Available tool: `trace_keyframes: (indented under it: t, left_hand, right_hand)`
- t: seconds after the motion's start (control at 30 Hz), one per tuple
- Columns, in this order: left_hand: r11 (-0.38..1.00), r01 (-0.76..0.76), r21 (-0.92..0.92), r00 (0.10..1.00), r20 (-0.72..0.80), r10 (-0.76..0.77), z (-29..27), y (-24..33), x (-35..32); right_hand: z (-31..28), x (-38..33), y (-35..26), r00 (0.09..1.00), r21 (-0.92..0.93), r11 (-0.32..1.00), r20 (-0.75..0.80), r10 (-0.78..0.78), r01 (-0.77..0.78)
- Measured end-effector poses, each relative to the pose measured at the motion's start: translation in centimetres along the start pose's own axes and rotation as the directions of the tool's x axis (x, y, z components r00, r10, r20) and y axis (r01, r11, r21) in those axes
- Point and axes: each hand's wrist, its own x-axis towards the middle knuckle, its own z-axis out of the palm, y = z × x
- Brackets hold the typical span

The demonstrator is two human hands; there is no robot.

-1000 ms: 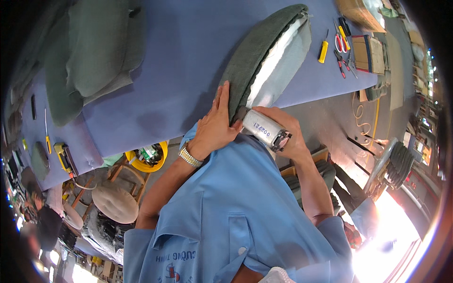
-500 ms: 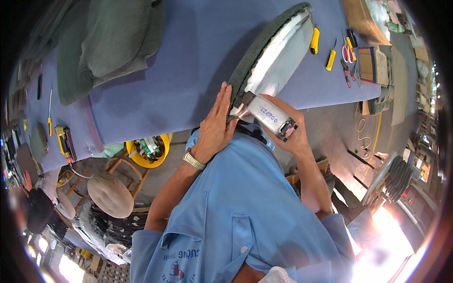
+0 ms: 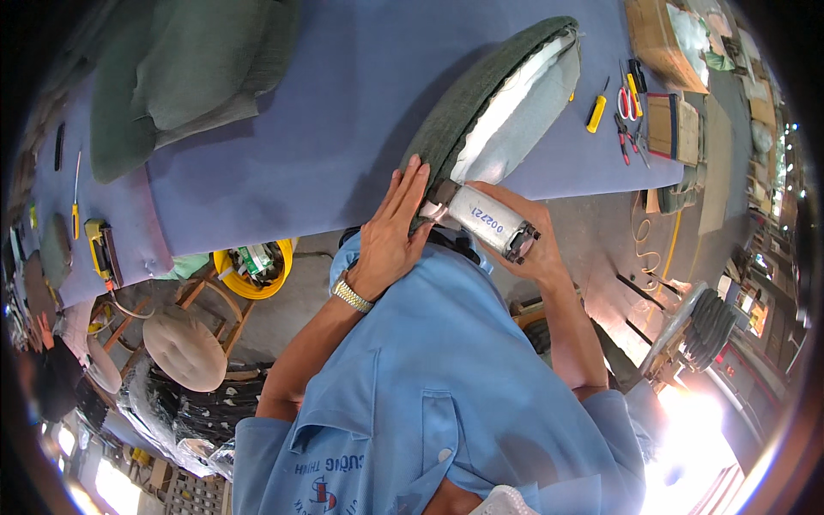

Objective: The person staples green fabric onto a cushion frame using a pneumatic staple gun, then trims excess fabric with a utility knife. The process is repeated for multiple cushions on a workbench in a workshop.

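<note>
**Staple gun pressed to the edge of a green cushion**

The fingers (image 3: 410, 184) of the left hand (image 3: 390, 236) lie flat and spread, pressing on the near end of a green cushion (image 3: 481, 94) where its fabric wraps over the edge. The hand holds nothing; a metal wristwatch (image 3: 352, 296) sits on its wrist. Just beside it, the right hand (image 3: 528, 240) has its fingers wrapped around a silver pneumatic staple gun (image 3: 485, 223), whose nose touches the cushion's lower end right next to the left fingertips.

The cushion lies at a slant on a blue-covered desk (image 3: 326, 129), its near end at the desk's front edge by the person's chest, its far end pointing up and to the right. Its green cover is turned toward the left, while white padding (image 3: 515, 112) and pale lining show along its right side.

Farther out on the desk, to the right of the cushion, lie a yellow-handled tool (image 3: 596, 112), red-handled scissors (image 3: 624, 96) and pliers (image 3: 629, 142), well apart from the hands. At the far left of the desk rests a heap of green fabric covers (image 3: 180, 77). Near the left edge sits a yellow and black power tool (image 3: 101, 249). Below the desk stand a round padded stool (image 3: 184, 350) and a yellow bucket (image 3: 249, 270).
</note>
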Motion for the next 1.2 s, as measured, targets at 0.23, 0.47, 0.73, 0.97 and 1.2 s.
trace_keyframes:
  t: [0.23,0.47,0.73,0.97,1.2]
  left_hand:
    - [0.999,0.036,-0.004,0.999,0.012,-0.036,0.8,0.2,-0.5]
    - [0.998,0.061,0.015,0.997,-0.044,-0.061,1.0,-0.7,-0.6]
    - [0.996,0.089,-0.033,0.994,-0.055,-0.090,1.2,-0.7,-0.6]
    - [0.998,0.054,-0.033,0.999,-0.003,-0.054,2.4,-1.0,-0.3]
    - [1.000,0.023,0.000,1.000,-0.011,-0.023,4.3,-0.1,-0.8]
  right_hand:
    - [-0.6,0.0,-0.6,0.994,0.010,1.000,0.108,0.020,-0.021]
    - [1.3,0.9,-1.3,0.992,0.023,0.995,0.090,0.093,-0.096]
    - [0.7,-0.3,-0.8,0.996,-0.101,0.995,0.081,-0.021,0.029]
    - [-0.5,-1.5,-1.4,0.997,-0.180,0.983,0.077,-0.016,0.030]
    - [-1.7,-2.5,-0.3,0.994,-0.142,0.990,0.103,0.034,-0.019]
